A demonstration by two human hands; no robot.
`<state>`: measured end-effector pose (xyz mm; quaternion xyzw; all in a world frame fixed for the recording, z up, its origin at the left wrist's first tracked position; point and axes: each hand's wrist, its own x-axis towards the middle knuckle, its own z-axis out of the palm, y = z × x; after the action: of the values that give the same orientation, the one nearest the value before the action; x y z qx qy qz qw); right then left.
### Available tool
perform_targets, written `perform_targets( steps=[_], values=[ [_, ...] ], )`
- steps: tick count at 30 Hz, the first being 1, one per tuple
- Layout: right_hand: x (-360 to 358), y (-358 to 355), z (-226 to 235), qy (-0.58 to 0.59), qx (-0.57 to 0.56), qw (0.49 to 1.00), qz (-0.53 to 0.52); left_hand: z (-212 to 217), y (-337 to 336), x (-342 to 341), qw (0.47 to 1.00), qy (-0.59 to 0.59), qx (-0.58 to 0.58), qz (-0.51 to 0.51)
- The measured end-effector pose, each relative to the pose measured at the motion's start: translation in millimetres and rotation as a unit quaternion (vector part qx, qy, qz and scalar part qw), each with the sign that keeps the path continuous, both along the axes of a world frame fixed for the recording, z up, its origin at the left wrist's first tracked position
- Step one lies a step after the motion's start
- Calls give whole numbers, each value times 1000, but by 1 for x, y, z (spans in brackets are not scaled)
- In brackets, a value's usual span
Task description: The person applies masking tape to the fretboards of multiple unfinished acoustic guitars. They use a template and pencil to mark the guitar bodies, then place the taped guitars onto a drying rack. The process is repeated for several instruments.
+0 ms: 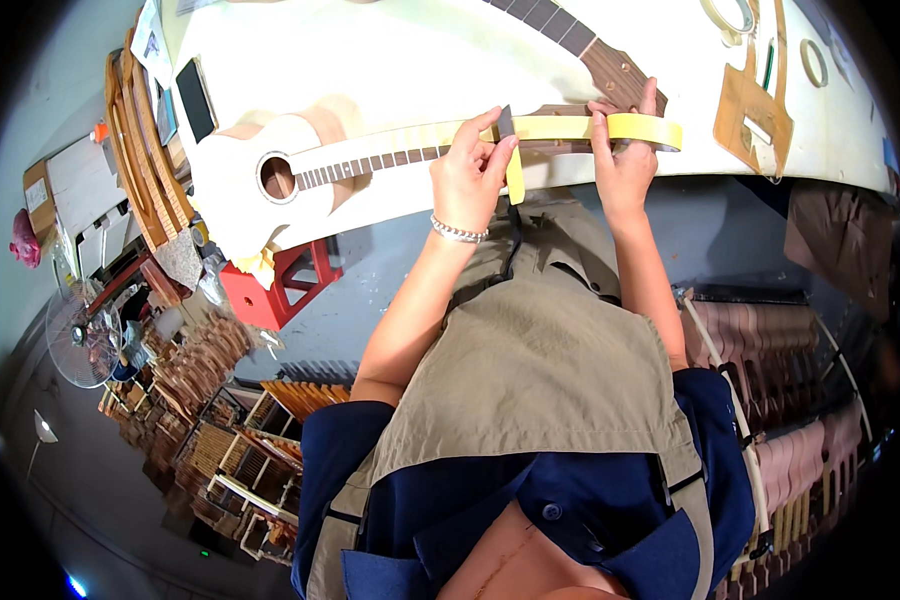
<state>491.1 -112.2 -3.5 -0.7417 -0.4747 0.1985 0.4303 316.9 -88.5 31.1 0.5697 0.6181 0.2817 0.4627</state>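
A small pale guitar [235,190], likely a ukulele, lies on the white bench with its fretted neck [375,162] pointing right. Yellow tape runs along the near neck. My left hand [467,182] is closed, pinching a small flat dark blade [506,122] between thumb and fingers. The blade crosses the tape, and a yellow strip [515,178] hangs below it. My right hand [624,168] holds a roll of yellow tape [646,129], fingers around and through it, one finger stretched upward. Tape spans from the roll to the blade. The near headstock is partly hidden behind tape and hand.
A second neck with its headstock [613,72] lies beyond my right hand. At the right are a wooden board [752,120] and a tape ring [813,62]. A dark phone [196,98] lies at the left. A red stool [270,290] stands below the bench.
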Motion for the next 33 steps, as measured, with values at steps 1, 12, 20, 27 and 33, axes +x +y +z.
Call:
perform_targets(
  steps=[1, 12, 20, 27, 33],
  values=[
    [0, 0, -1, -2, 5, 1000, -1, 0, 1, 0, 1000, 6, -1, -2],
    [-45, -34, 57, 96, 241, 912, 319, -4, -1, 0, 997, 56, 44, -8],
    [-44, -10, 56, 461, 109, 879, 50, -27, 1, -91, 822, 230, 459, -246],
    [-73, -13, 83, 503, 137, 851, 59, 31, -20, -38, 940, -320, -100, 54],
    [-87, -17, 92, 702, 96, 705, 36, 31, -24, -50, 899, -390, -147, 134]
  ],
)
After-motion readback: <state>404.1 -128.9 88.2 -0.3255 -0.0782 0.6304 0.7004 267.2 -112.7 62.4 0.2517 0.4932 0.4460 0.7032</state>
